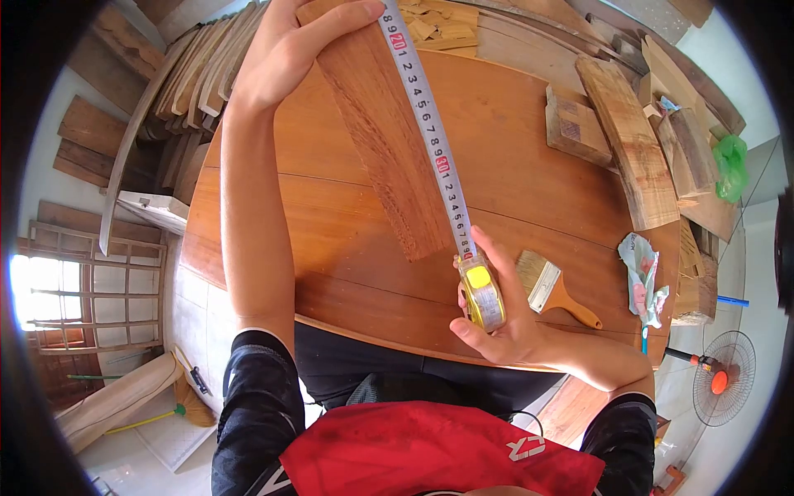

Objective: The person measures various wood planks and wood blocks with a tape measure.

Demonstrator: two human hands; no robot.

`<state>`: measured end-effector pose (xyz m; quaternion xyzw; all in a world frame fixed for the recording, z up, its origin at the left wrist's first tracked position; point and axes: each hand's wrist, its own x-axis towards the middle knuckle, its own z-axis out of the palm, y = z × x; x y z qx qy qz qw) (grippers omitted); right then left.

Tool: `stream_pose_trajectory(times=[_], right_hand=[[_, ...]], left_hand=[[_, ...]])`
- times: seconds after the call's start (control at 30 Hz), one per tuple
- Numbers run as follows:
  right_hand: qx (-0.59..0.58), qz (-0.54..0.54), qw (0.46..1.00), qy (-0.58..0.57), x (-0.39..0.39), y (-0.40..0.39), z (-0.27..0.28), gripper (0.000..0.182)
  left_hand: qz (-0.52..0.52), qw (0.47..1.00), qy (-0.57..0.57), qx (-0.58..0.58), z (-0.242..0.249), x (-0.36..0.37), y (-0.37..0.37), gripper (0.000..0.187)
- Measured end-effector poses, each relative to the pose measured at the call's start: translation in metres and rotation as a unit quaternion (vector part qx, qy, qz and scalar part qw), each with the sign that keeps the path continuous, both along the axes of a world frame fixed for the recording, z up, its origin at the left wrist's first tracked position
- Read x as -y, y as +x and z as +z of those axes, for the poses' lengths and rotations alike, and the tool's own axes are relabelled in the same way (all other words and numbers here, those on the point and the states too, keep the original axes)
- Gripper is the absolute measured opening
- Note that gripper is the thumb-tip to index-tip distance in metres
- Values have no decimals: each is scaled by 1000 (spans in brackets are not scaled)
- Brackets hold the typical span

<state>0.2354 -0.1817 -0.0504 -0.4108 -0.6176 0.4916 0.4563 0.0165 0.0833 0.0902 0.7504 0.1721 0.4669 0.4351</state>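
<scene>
A reddish-brown wooden board (385, 140) slants across the round table, its near end rough along one edge. My left hand (302, 50) grips the board's far part, thumb lying across its face up to the tape; the other fingers are partly cut off by the frame's top. Along the board's right edge runs the extended blade (426, 124) of a tape measure, with red 20 and 30 marks. Its clear and yellow case (484, 293) sits in my right hand (509, 322), fingers closed around it, just past the board's near end.
A paintbrush (554, 289) lies right of my right hand on the wooden table (331, 289). Farther right are a crumpled packet (641, 277), a wood block (579, 128) and a curved plank (633, 149). Stacked boards (194, 70) lean at far left; a fan (721, 376) stands right.
</scene>
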Motion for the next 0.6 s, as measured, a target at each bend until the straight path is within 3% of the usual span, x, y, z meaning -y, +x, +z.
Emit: stream_pose_trajectory(times=[0.6], right_hand=[[-7, -15, 1000, 16, 9, -10, -17, 94]], left_hand=[[14, 999, 39, -30, 0, -3, -1, 33]])
